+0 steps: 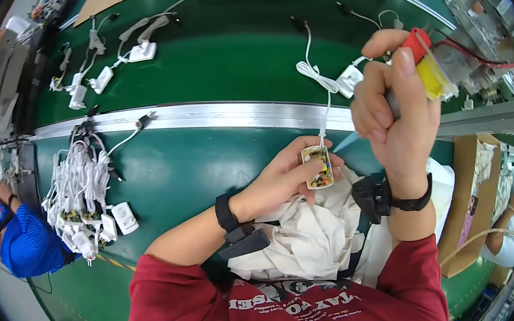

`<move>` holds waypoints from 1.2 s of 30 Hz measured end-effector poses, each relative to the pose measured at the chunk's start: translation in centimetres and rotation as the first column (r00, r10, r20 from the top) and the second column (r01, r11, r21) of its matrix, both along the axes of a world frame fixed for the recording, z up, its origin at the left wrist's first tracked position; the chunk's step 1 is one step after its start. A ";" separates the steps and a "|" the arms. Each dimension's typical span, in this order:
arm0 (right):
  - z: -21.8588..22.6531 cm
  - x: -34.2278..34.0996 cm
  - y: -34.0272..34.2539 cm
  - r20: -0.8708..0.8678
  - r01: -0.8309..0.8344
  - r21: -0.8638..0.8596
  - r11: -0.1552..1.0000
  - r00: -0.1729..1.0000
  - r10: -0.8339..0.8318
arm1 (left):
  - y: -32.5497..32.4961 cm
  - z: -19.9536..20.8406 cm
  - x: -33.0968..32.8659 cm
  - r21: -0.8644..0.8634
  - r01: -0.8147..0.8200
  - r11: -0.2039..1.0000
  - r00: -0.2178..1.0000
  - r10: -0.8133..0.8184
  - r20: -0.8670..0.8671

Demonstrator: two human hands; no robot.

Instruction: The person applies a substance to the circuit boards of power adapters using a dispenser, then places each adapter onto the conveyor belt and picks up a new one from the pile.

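My left hand [284, 175] holds an opened white power adapter [319, 179], its thumb lying over the exposed circuit board. A white cord runs from the adapter's far end to a tied bundle [316, 77]. My right hand [398, 106] is raised at the right, fingers curled round a dispensing tool largely hidden by the hand. Its pale blue tapered nozzle [347, 142] points at the adapter's far right corner; I cannot tell if they touch. A red part [416, 45] and a yellow part [432, 77] show beside the right thumb; their link to the tool is unclear.
A pile of corded adapters [78, 181] lies on the green table at the left. Beyond a metal rail [201, 115] are more adapters [142, 51]. White cloth [310, 237] covers my lap area. A cardboard box [471, 199] stands right. Other people [28, 240] sit at the left and right.
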State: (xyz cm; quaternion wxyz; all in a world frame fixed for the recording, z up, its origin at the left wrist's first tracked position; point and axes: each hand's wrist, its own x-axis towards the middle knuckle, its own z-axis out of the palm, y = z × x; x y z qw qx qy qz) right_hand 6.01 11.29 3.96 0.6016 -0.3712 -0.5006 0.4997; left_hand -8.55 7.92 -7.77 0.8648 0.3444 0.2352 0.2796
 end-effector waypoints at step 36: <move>-1.9 -0.7 -0.6 0.052 -0.180 -0.014 0.984 0.982 0.180 | 1.0 -1.7 -0.8 -0.135 -0.112 0.984 0.966 0.140 0.218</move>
